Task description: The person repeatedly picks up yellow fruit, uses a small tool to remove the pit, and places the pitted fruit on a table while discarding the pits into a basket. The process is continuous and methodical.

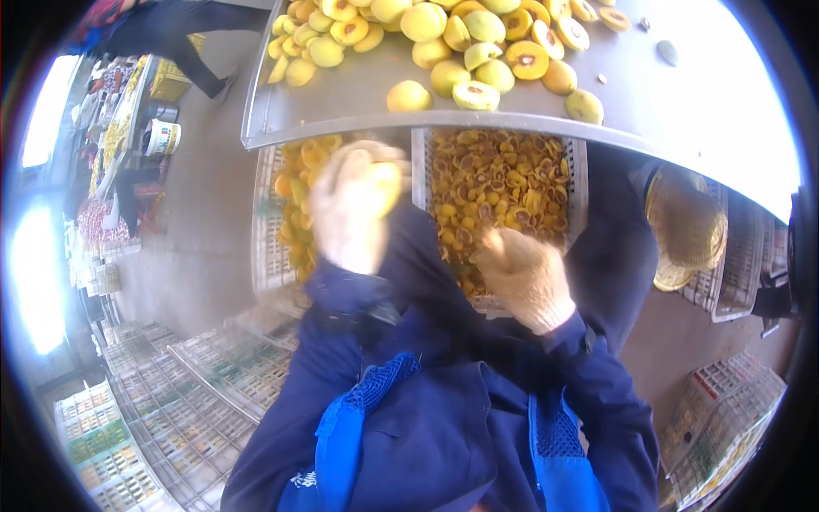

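Observation:
My left hand (343, 205), blurred by motion, is closed on a yellow peach piece (388, 188) just off the table's near edge. Below that hand, a white crate (269, 230) holds yellow peach pieces (299, 252). Over the near part of a second crate (577, 183), full of small yellow-brown scraps (499, 175), hangs my right hand (531, 277). Its fingers are curled together, and whatever is in them does not show. Whole peaches (424, 23) and cut halves (527, 60), some with pits showing, are heaped on the metal table (341, 107).
Wicker baskets (691, 222) and more crates (738, 247) stand at the right. Stacked plastic crates (196, 375) fill the lower left, and another crate (725, 410) is at the lower right. A white bucket (162, 136) and a person's leg (192, 60) are at the far left.

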Motion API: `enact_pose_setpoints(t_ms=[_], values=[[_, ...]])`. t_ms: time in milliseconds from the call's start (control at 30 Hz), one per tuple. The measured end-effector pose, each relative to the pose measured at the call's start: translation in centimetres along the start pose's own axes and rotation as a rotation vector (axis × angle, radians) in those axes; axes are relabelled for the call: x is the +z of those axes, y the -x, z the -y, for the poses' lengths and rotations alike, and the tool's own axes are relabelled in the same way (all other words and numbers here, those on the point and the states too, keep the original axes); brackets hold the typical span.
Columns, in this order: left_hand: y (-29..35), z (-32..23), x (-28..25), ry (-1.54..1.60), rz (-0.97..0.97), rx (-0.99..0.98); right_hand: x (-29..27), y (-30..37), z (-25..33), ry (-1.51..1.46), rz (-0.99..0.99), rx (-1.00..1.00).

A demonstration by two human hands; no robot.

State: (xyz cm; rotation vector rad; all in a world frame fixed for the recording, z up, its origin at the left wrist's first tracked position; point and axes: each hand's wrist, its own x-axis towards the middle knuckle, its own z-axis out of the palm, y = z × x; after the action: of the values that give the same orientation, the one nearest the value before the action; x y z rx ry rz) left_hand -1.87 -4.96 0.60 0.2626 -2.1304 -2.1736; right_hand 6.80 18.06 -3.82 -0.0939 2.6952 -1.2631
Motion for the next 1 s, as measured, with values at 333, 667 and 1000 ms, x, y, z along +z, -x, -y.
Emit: enact_pose_setpoints(t_ms=[333,667,1000], values=[[-16.2,2.0,1.9,-1.448,0.456,0.283,-0.2,-0.7,-0.1,-0.198,-0.215,-0.031],[-8.2,-0.5,2.7,0.631,0.366,-0.199,-3.0,-1.6,2.7,-0.697,-0.061,0.07],[0.2,0.2,6.0,0.754,0.16,-0.239,-1.2,-1.3,4.4,-0.475,0.019,-0.216]])
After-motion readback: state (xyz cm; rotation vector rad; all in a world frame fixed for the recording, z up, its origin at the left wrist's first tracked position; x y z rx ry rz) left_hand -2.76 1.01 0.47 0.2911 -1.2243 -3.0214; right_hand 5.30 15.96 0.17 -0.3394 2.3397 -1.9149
